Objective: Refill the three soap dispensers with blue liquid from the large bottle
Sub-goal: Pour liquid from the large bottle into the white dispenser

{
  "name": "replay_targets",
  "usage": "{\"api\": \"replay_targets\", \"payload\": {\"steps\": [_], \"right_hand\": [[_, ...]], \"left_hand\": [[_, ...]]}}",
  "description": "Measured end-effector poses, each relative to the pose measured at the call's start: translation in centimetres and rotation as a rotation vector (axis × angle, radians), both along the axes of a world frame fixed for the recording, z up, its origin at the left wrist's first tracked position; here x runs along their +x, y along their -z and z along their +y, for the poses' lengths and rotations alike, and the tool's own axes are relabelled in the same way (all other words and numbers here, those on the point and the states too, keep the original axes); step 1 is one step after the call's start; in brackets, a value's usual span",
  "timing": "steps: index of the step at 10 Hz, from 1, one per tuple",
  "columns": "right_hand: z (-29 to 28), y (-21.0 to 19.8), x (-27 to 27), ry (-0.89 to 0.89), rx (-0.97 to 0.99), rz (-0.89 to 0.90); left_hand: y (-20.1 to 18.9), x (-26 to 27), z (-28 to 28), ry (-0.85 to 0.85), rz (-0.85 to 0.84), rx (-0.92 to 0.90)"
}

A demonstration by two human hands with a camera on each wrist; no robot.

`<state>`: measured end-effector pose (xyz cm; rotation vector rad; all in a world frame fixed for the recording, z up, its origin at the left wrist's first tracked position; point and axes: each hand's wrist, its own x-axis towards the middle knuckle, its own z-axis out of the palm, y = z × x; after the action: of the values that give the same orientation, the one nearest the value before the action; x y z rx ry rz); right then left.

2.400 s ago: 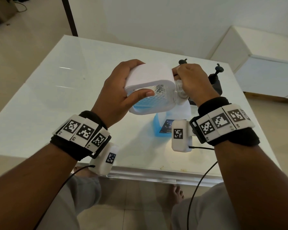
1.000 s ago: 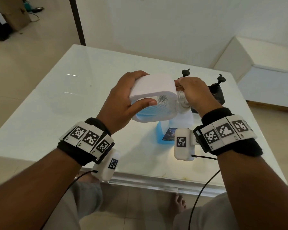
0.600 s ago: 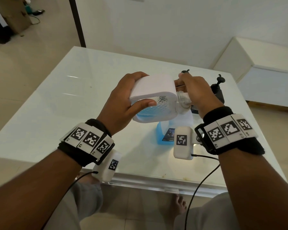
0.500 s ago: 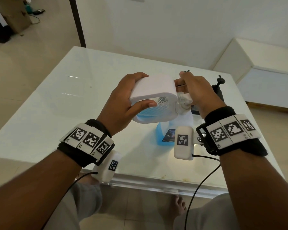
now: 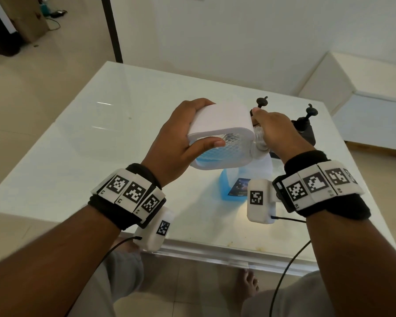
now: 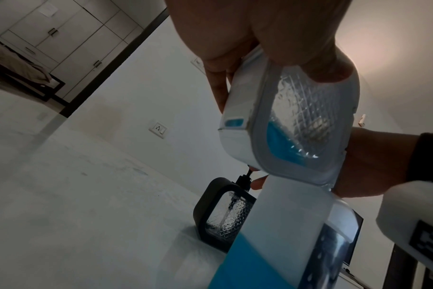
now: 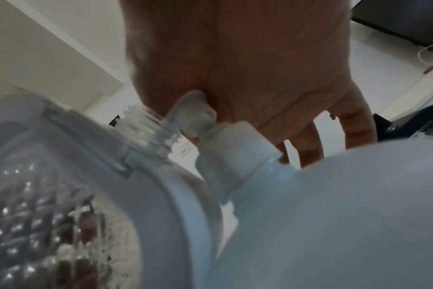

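While the left hand is still gripping the white dispenser tipped sideways over the large bottle, fingers curled round it, the right hand is working at the neck. Its pump cap, pinched in the right fingers, is now coming clear of the bare threads, so filling looks close.
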<state>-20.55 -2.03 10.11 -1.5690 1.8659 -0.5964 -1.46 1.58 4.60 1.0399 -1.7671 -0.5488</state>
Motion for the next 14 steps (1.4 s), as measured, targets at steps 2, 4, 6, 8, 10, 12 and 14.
{"api": "replay_targets", "payload": {"steps": [2, 4, 6, 8, 10, 12, 14], "right_hand": [[-0.1, -0.4, 0.5, 0.027, 0.032, -0.114], [-0.4, -0.9, 0.4, 0.079, 0.042, -0.19], [0.1, -0.5, 0.4, 0.01, 0.023, -0.007], [0.2, 0.0, 0.1, -0.011, 0.039, 0.034], [0.2, -0.8, 0.4, 0.089, 0.02, -0.169], [0.0, -0.7, 0.3, 0.088, 0.035, -0.12], [0.5, -0.6, 0.4, -0.024, 0.069, 0.054]], "left_hand": [[0.0, 0.1, 0.1, 0.004, 0.013, 0.013], [0.1, 0.1, -0.2, 0.006, 0.003, 0.0], [0.3, 0.2, -0.4, 0.003, -0.01, -0.006], [0.3, 0.0, -0.2, 0.009, 0.003, -0.011], [0.5, 0.2, -0.2, -0.002, 0.0, -0.016], [0.6, 0.2, -0.4, -0.001, -0.003, -0.013], [0.4, 0.1, -0.3, 0.003, -0.007, -0.009]]}}
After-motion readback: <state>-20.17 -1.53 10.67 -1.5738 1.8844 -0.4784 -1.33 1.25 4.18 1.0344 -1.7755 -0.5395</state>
